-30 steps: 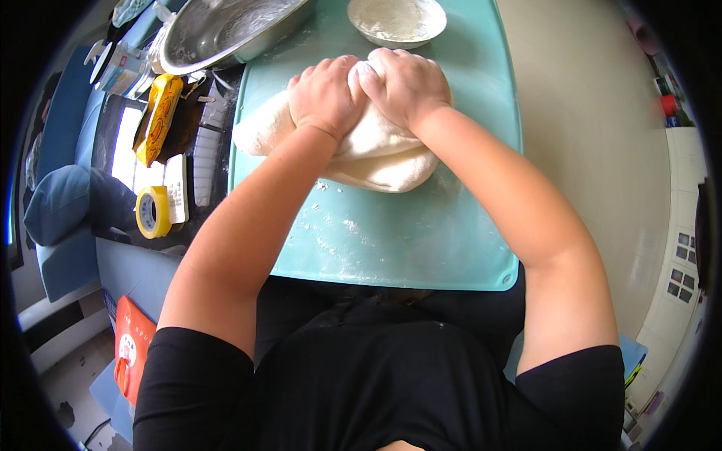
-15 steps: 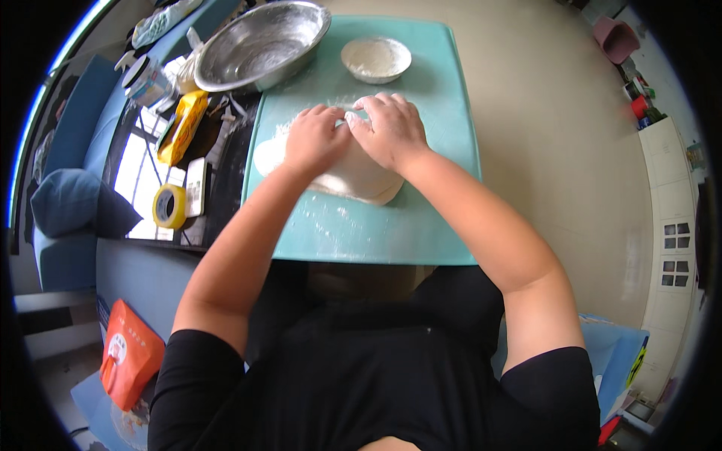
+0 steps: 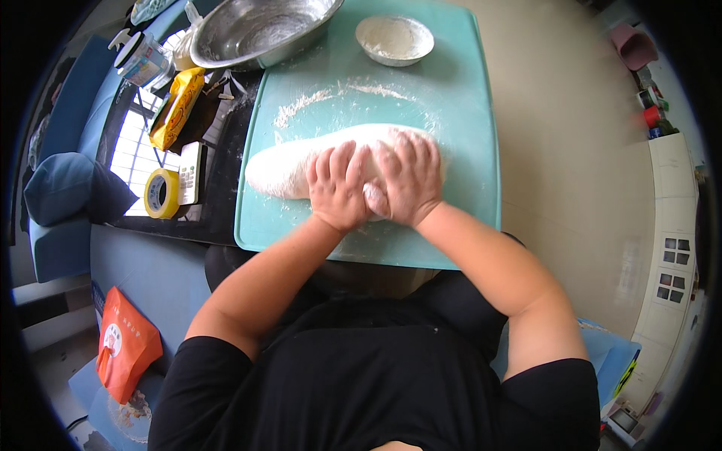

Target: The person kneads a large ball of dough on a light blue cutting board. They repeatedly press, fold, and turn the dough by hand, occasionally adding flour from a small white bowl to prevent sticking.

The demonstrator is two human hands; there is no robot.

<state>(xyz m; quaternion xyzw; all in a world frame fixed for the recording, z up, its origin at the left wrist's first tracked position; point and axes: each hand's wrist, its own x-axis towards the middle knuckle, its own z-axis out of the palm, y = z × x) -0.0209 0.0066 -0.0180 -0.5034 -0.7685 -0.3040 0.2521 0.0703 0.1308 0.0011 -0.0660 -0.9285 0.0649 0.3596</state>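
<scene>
A long, thick roll of white dough (image 3: 280, 167) lies crosswise on a turquoise board (image 3: 361, 248). My left hand (image 3: 338, 184) presses on the dough's near side, around its middle, fingers spread over the top. Beside it, my right hand (image 3: 410, 174) pushes down on the right part, its floury fingers stretched away from me. Both hands touch at the thumbs, and the dough under the palms is hidden. Streaks of flour (image 3: 304, 105) mark the board beyond the dough.
A white bowl of flour (image 3: 395, 41) stands at the board's far side, with a large metal basin (image 3: 263, 34) to its left. On the dark table lie a yellow packet (image 3: 177, 109), yellow tape roll (image 3: 162, 194) and white calculator-like device (image 3: 191, 173). A white jar (image 3: 143, 60) stands behind.
Both hands have come from the dough's far edge back toward me and now press on its near side. The dough now shows as a longer roll, its left end uncovered.
</scene>
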